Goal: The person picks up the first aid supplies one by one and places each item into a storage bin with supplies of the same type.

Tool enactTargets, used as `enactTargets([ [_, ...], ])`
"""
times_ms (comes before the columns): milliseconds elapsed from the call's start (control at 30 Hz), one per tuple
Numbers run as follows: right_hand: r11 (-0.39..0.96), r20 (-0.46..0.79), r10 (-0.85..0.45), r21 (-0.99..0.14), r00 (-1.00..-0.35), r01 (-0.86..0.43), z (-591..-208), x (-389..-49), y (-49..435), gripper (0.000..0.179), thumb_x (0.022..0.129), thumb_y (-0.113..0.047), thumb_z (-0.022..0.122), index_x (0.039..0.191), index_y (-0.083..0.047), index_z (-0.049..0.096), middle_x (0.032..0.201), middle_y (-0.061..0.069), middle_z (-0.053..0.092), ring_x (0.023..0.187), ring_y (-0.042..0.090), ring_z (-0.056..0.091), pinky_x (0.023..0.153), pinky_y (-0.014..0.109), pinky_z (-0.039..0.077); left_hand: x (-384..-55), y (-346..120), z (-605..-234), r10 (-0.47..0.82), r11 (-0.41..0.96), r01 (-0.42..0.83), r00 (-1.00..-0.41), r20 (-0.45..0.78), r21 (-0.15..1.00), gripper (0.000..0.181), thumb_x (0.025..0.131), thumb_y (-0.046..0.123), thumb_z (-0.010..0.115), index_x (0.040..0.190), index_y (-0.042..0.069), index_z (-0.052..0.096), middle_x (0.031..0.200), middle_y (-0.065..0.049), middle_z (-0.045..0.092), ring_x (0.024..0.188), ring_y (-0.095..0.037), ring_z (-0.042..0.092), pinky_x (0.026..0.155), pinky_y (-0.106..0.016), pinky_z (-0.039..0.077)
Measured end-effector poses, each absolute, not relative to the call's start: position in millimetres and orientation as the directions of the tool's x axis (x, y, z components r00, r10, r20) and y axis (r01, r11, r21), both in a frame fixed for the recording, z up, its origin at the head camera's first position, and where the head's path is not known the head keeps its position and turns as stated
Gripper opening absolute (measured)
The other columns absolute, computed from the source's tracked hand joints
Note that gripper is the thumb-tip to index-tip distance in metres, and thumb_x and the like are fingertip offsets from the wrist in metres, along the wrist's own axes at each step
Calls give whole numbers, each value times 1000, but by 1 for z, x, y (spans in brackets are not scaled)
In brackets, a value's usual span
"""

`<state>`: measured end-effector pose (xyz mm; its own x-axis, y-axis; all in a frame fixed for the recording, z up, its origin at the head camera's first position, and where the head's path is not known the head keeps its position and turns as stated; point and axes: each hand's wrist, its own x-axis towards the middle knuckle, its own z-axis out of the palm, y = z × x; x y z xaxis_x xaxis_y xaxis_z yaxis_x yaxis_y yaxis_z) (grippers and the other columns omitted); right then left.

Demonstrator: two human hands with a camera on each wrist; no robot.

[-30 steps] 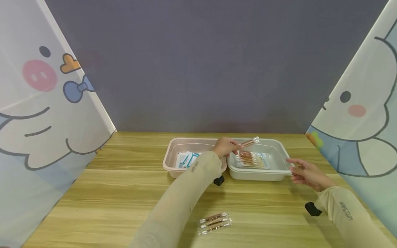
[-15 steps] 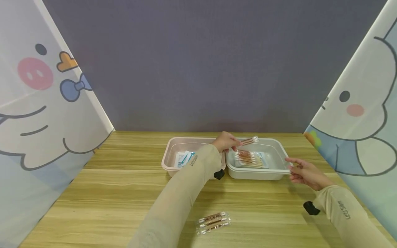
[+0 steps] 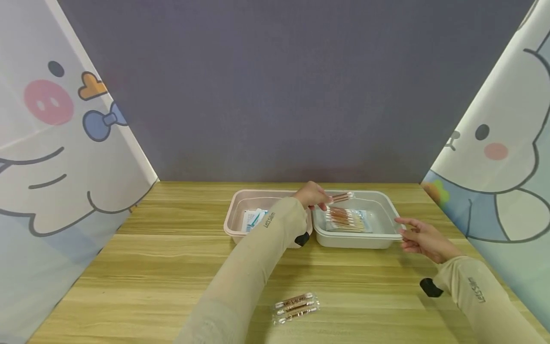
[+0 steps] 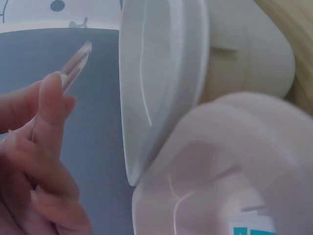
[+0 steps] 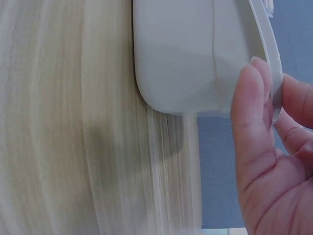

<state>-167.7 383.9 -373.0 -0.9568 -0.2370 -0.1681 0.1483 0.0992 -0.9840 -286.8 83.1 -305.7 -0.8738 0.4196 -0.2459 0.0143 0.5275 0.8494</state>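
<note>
My left hand (image 3: 312,195) reaches over the inner edges of two trays and pinches a small clear packet of brown-stemmed swabs (image 3: 342,197). In the left wrist view the swab packet (image 4: 77,66) sticks up between thumb and fingers. Below it, in the off-white right tray (image 3: 363,242), lie more brown swabs in clear wrap (image 3: 343,216) on a bluish pack. My right hand (image 3: 425,241) holds that tray's right rim. The right wrist view shows thumb and fingers of the right hand (image 5: 274,156) on both sides of the tray rim (image 5: 275,73).
A pinkish-beige tray (image 3: 230,232) stands close on the left, holding white and teal packets (image 3: 251,220), partly hidden by my left sleeve. Another wrapped set of swabs (image 3: 296,308) lies on the wooden table (image 3: 142,282) near the front. A grey panel (image 3: 275,95) rises behind.
The swab packet in my left hand has dipped slightly lower over the right tray. My right hand keeps its hold on the rim.
</note>
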Motion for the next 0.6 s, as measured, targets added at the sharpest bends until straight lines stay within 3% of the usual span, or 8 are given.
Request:
enactTargets([
  [100, 100, -168, -237, -984, -957, 147, -374, -168, 384, 40, 101, -7, 46, 105, -45, 58, 80, 7, 58, 68, 12, 65, 65, 25, 55, -287, 83, -307, 407, 539, 11, -879, -248, 843, 18, 90, 16, 69, 101, 3, 74, 56, -1, 61, 38, -8, 28, 53, -29, 32],
  [433, 41, -140, -274, -990, -951, 134, -376, -168, 385, 42, 102, -5, 44, 107, -43, 61, 77, 4, 62, 68, 11, 65, 64, 24, 55, -288, 83, -314, 396, 564, 10, -880, -260, 825, 14, 89, 16, 70, 94, 4, 73, 59, -2, 63, 42, -9, 35, 46, -23, 33],
  [600, 56, -150, -262, -989, -953, 140, -376, -168, 385, 40, 102, -6, 45, 106, -43, 60, 78, 5, 61, 68, 11, 65, 65, 25, 55, -286, 85, -317, 394, 557, -2, -880, -267, 830, 13, 89, 15, 70, 93, 4, 74, 59, -2, 63, 40, -9, 30, 48, -26, 31],
])
